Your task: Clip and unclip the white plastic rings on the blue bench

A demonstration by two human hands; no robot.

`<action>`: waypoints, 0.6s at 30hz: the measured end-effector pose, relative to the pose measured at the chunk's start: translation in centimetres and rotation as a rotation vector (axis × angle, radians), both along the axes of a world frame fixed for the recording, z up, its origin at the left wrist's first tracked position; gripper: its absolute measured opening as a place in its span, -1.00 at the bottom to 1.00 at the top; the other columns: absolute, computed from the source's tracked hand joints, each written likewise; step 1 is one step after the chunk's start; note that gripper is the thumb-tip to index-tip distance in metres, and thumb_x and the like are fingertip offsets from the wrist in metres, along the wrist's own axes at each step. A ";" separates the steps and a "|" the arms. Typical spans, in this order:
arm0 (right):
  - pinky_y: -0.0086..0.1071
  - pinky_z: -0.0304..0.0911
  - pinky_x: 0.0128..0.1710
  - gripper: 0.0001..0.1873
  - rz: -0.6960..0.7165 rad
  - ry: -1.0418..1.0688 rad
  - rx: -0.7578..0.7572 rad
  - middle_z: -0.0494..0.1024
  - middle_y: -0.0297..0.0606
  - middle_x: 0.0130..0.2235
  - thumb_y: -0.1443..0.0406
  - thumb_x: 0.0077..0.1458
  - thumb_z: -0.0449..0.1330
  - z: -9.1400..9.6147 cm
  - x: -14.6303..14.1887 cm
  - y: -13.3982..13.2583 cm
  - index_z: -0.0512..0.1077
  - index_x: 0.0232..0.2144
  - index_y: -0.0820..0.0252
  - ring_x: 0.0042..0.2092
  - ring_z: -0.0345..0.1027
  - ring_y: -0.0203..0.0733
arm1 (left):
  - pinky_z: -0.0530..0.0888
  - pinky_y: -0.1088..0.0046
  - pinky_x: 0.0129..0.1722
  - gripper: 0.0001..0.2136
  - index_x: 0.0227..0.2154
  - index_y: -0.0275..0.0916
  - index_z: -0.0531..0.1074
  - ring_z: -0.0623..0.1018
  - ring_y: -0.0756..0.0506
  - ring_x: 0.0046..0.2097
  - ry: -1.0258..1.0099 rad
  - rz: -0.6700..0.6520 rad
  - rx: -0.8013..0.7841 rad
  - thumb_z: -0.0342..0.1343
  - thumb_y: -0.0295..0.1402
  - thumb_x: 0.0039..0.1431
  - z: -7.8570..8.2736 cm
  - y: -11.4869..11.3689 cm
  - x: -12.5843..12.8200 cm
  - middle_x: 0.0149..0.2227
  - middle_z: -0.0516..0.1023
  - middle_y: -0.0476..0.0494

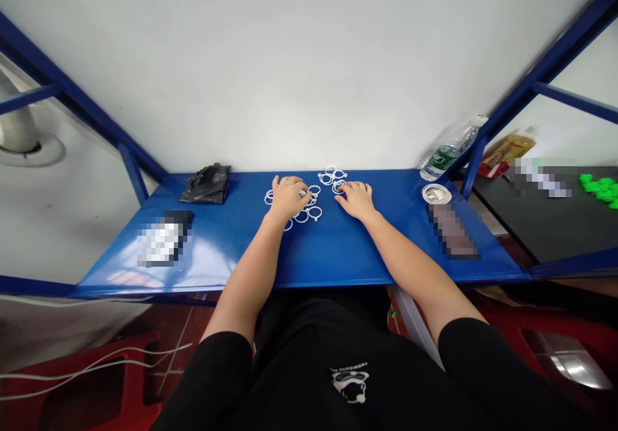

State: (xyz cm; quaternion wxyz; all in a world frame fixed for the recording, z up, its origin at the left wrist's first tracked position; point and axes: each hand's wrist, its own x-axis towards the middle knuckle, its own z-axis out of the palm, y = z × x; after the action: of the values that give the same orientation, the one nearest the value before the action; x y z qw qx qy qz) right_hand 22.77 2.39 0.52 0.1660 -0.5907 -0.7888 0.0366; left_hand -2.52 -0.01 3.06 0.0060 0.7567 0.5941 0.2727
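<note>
Several small white plastic rings (309,209) lie scattered on a blue metal table (328,257), near the middle at the back. My left hand (288,197) rests palm down on the left group of rings, its fingers curled over some of them. My right hand (356,198) lies palm down just right of the middle, its fingertips touching a small cluster of rings (332,176) near the wall. Whether either hand grips a ring is hidden by the fingers.
A crumpled black bag (207,183) lies at the back left. A plastic water bottle (449,149) leans at the back right, with a round white roll (436,193) in front of it. Blue frame posts (131,172) rise at both sides. Green parts (601,188) lie on the neighbouring black table.
</note>
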 end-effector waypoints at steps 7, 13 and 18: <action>0.14 0.05 0.34 -0.86 -0.010 0.127 0.037 0.67 -0.19 0.02 0.22 0.32 0.23 0.3 0.4 0.1 0.60 -0.24 0.05 0.13 0.44 0.08 | 0.04 -0.25 0.47 -0.83 -0.18 -0.07 0.67 0.50 -0.32 0.23 -0.012 -0.037 0.000 0.20 -0.19 0.34 0.3 -0.4 0.7 0.12 0.63 -0.17; 0.01 0.26 0.22 -0.76 0.019 0.215 0.116 0.68 -0.14 0.06 0.20 0.28 0.27 0.8 0.4 0.0 0.63 -0.05 0.09 0.13 0.47 0.12 | 0.08 -0.29 0.44 -0.84 -0.11 -0.07 0.65 0.54 -0.33 0.17 -0.033 -0.142 0.089 0.24 -0.23 0.33 -0.5 -0.6 1.8 0.06 0.66 -0.19; 0.03 0.30 0.25 -0.69 0.131 0.360 0.203 0.67 -0.13 0.10 0.15 0.26 0.31 1.3 -0.1 -0.8 0.63 0.01 0.07 0.17 0.47 0.10 | 0.17 -0.20 0.42 -0.71 0.11 -0.10 0.59 0.58 -0.31 0.15 -0.040 -0.207 0.126 0.19 -0.26 0.38 -1.1 -0.5 2.7 0.05 0.68 -0.24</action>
State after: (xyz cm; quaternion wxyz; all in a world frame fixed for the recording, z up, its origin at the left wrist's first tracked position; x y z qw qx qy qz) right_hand 22.63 1.57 1.85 0.3601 -0.5021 -0.7829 0.0726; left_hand 0.14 -0.49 1.95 -0.0014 0.8074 0.4941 0.3224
